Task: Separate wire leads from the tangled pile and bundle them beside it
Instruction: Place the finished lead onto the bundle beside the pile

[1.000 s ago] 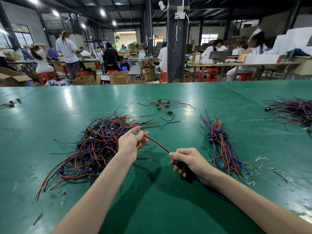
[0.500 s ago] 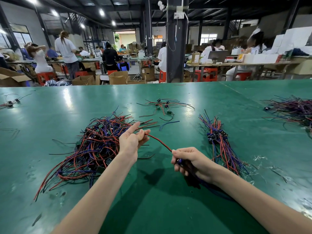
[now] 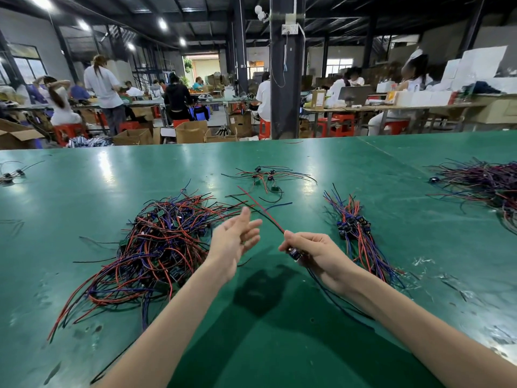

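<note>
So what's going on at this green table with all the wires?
A person is sorting wire leads by hand. The right hand grips one lead by its small connector end, its red and black wires sticking up and away toward the far side. The left hand is open and empty beside the tangled pile. A neater bundle of sorted leads lies on the green table to the right of the hands. The held lead has not been laid there.

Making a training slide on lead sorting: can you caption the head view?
Right hand holds one freed wire lead, open left hand beside the tangled pile, sorted bundle to the right.
</note>
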`<action>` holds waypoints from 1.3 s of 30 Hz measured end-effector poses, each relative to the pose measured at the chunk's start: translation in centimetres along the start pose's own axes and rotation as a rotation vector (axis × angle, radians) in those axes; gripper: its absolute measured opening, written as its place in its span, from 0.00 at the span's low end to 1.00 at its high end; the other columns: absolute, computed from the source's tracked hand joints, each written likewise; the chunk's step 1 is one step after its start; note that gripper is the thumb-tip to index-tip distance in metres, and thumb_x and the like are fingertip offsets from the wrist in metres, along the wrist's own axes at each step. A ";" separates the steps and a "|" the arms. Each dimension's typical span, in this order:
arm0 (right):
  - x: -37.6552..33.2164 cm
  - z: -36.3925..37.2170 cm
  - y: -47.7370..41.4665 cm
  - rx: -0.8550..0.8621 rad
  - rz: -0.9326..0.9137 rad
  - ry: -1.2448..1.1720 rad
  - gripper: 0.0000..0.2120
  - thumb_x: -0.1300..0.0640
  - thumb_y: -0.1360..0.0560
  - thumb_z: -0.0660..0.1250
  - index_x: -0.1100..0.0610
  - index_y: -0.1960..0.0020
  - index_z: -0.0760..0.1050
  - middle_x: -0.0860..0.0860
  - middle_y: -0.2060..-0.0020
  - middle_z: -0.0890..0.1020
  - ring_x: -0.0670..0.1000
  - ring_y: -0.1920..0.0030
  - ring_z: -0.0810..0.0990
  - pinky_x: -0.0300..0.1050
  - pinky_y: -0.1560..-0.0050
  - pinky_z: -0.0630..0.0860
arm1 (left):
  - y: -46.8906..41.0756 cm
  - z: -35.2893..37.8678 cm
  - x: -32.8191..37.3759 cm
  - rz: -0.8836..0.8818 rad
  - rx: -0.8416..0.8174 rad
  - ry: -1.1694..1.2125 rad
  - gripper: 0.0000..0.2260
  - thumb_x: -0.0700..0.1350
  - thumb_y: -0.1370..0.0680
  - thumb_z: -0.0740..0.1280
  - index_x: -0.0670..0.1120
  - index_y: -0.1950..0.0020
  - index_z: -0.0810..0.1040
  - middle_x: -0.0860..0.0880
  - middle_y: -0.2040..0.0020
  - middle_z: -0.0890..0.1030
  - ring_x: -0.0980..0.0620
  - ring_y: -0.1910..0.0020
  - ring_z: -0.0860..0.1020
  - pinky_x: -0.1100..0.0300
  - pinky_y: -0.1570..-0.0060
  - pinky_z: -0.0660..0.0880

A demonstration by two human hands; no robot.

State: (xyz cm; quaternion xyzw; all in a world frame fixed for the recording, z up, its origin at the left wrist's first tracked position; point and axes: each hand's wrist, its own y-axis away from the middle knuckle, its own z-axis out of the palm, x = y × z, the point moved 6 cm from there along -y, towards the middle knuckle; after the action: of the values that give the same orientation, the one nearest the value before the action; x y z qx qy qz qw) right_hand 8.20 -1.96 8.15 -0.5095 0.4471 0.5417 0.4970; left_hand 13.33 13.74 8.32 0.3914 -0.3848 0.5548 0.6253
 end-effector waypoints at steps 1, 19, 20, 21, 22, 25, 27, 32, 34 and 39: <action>-0.1 -0.4 -0.1 0.034 -0.002 -0.029 0.13 0.46 0.33 0.70 0.56 0.66 0.83 0.50 0.70 0.77 0.44 0.71 0.69 0.34 0.70 0.64 | 0.5 0.8 -0.5 -0.014 -0.053 -0.081 0.16 0.51 0.26 0.68 0.39 0.49 0.76 0.44 0.55 0.84 0.54 0.64 0.79 0.64 0.63 0.79; 0.0 -2.0 -0.8 0.152 -0.002 -0.212 0.13 0.50 0.32 0.67 0.58 0.56 0.82 0.49 0.68 0.82 0.46 0.70 0.75 0.38 0.71 0.70 | 4.4 5.7 -4.0 -0.033 -0.334 -0.310 0.03 0.35 0.24 0.68 0.41 0.57 0.79 0.50 0.67 0.83 0.58 0.69 0.79 0.67 0.68 0.75; 0.1 -1.7 -0.9 0.104 0.031 -0.220 0.14 0.49 0.31 0.66 0.59 0.55 0.81 0.51 0.65 0.82 0.47 0.68 0.77 0.39 0.70 0.71 | 4.4 5.7 -3.9 -0.020 -0.320 -0.304 0.04 0.35 0.25 0.68 0.41 0.58 0.79 0.49 0.67 0.82 0.58 0.69 0.79 0.67 0.68 0.75; 0.2 -1.3 -1.0 0.049 0.070 -0.231 0.16 0.48 0.31 0.65 0.60 0.54 0.81 0.52 0.62 0.82 0.48 0.65 0.78 0.39 0.67 0.73 | 4.4 5.6 -3.8 -0.008 -0.311 -0.296 0.04 0.35 0.25 0.68 0.41 0.59 0.79 0.49 0.66 0.82 0.57 0.69 0.79 0.66 0.68 0.76; 0.4 -0.9 -1.0 -0.008 0.109 -0.247 0.17 0.48 0.31 0.65 0.61 0.53 0.80 0.54 0.60 0.82 0.49 0.63 0.78 0.41 0.63 0.75 | 4.3 5.6 -3.7 0.004 -0.303 -0.281 0.04 0.34 0.25 0.68 0.40 0.59 0.79 0.48 0.65 0.82 0.56 0.68 0.79 0.65 0.66 0.76; 0.9 -0.2 -0.7 -0.133 0.151 -0.277 0.22 0.48 0.29 0.64 0.66 0.48 0.78 0.58 0.55 0.81 0.53 0.56 0.78 0.46 0.50 0.76 | 4.0 5.4 -3.4 0.022 -0.284 -0.208 0.03 0.35 0.25 0.68 0.37 0.58 0.79 0.48 0.62 0.82 0.54 0.67 0.79 0.63 0.64 0.78; 0.8 -0.2 -0.6 -0.131 0.102 -0.258 0.18 0.52 0.30 0.67 0.66 0.49 0.80 0.58 0.56 0.83 0.51 0.58 0.80 0.43 0.53 0.79 | 3.8 5.1 -3.3 0.043 -0.282 -0.227 0.04 0.36 0.24 0.67 0.35 0.55 0.80 0.46 0.62 0.82 0.53 0.65 0.80 0.63 0.62 0.79; 1.1 -1.1 -0.8 -0.008 0.081 -0.189 0.12 0.55 0.34 0.70 0.63 0.56 0.82 0.57 0.60 0.82 0.51 0.61 0.78 0.40 0.58 0.76 | 3.6 4.9 -3.7 0.108 -0.272 -0.387 0.06 0.34 0.25 0.68 0.43 0.58 0.83 0.49 0.59 0.84 0.54 0.59 0.80 0.62 0.54 0.77; 1.1 -1.2 -0.8 0.003 0.076 -0.183 0.13 0.55 0.33 0.69 0.64 0.57 0.81 0.57 0.62 0.83 0.51 0.62 0.80 0.40 0.57 0.78 | 3.4 4.9 -3.8 0.127 -0.262 -0.416 0.06 0.34 0.25 0.69 0.43 0.59 0.83 0.49 0.53 0.84 0.55 0.56 0.80 0.59 0.50 0.77; 0.5 -1.0 -0.7 0.012 0.021 -0.165 0.12 0.57 0.32 0.67 0.66 0.59 0.79 0.57 0.67 0.83 0.51 0.68 0.80 0.39 0.66 0.78 | 3.4 4.8 -3.3 0.210 -0.277 -0.544 0.09 0.38 0.26 0.71 0.48 0.65 0.81 0.55 0.67 0.81 0.61 0.69 0.74 0.67 0.64 0.70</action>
State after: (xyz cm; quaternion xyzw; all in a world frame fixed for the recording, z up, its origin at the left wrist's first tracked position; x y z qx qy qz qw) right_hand 8.98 -2.80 7.58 -0.4556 0.4132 0.5843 0.5294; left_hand 9.45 8.25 7.41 0.3948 -0.6478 0.4338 0.4862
